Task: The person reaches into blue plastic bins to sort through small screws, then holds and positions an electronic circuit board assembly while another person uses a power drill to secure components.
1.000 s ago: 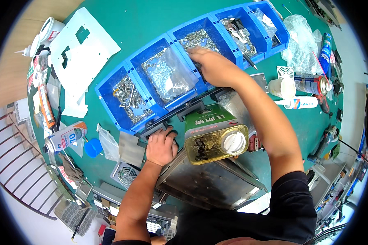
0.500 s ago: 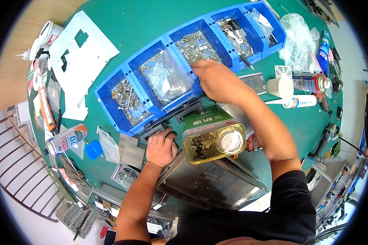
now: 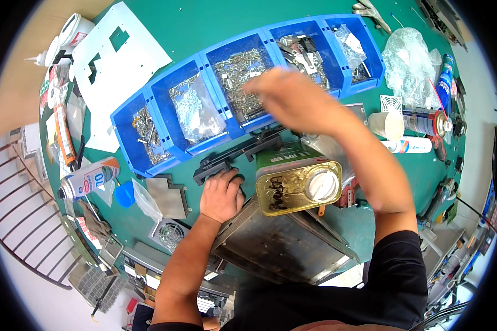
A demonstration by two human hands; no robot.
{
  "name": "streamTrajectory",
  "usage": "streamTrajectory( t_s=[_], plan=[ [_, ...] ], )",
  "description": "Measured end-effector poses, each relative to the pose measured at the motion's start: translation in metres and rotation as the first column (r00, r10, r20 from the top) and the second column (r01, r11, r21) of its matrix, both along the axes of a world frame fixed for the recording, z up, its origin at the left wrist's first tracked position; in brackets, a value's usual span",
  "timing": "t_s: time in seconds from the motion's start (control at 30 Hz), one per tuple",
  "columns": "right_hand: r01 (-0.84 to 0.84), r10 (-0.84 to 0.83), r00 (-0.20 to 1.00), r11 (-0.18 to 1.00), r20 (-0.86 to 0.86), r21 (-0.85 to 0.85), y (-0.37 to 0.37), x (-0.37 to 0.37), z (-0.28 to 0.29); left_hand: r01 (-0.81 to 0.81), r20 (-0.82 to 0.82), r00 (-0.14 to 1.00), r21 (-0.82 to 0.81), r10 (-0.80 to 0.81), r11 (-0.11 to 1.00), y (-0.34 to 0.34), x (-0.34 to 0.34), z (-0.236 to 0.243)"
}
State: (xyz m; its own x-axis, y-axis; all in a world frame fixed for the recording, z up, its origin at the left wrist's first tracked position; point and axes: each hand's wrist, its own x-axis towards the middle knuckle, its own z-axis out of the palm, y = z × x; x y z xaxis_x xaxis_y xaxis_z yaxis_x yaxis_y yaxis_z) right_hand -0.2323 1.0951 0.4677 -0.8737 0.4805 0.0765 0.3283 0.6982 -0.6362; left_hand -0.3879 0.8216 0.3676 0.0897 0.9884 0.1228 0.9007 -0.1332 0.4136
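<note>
Fingers (image 3: 222, 177) of our left hand (image 3: 221, 201) lie side by side against the black bar (image 3: 254, 148), grip unclear; whether our blurred right hand (image 3: 290, 99) pinches anything we cannot tell. Lengthwise, the bar slants up rightward along blue plastic bins (image 3: 243, 128) on our green desk (image 3: 204, 22); leftward, a railing (image 3: 61, 285); shiny metal screws (image 3: 240, 69), boxy tin (image 3: 292, 201)

Green surface (image 3: 221, 22) spreading wide. Dark-barred railing (image 3: 27, 229) curving beyond left edge, white area (image 3: 30, 303) showing below. Tan expanse (image 3: 22, 88) bordering upper-left corner. Pale grey expanse (image 3: 480, 127) flanking right edge. Bright light filling room.
</note>
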Motion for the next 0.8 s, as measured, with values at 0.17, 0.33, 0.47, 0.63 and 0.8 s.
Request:
streamTrajectory(
  t_s=[0.17,0.33,0.47,0.63,0.8],
  plan=[
    [0.496,-0.445,0.856,0.851,-0.263,0.173,0.025,0.028,0.029,-0.007,-0.014,1.000,-0.005,0.007,1.000,0.000,0.000,-0.001],
    [0.300,-0.297,0.926,0.954,-0.235,-0.022,0.019,0.019,0.016,0.035,0.006,0.999,0.012,-0.035,0.999,0.004,-0.001,0.004],
    [-0.091,0.093,0.988,0.996,0.124,-0.018,0.011,-0.011,0.006,0.029,0.008,1.000,-0.010,-0.029,1.000,0.003,0.000,0.004],
    [-0.173,0.231,0.777,0.973,0.586,-0.155,0.016,-0.053,-0.009,0.011,0.008,1.000,-0.013,-0.011,1.000,0.004,0.000,0.003],
    [-0.061,0.026,0.938,0.994,0.347,0.090,0.040,-0.062,-0.022,-0.017,-0.016,1.000,-0.012,0.017,1.000,0.000,0.000,0.001]
  ],
)
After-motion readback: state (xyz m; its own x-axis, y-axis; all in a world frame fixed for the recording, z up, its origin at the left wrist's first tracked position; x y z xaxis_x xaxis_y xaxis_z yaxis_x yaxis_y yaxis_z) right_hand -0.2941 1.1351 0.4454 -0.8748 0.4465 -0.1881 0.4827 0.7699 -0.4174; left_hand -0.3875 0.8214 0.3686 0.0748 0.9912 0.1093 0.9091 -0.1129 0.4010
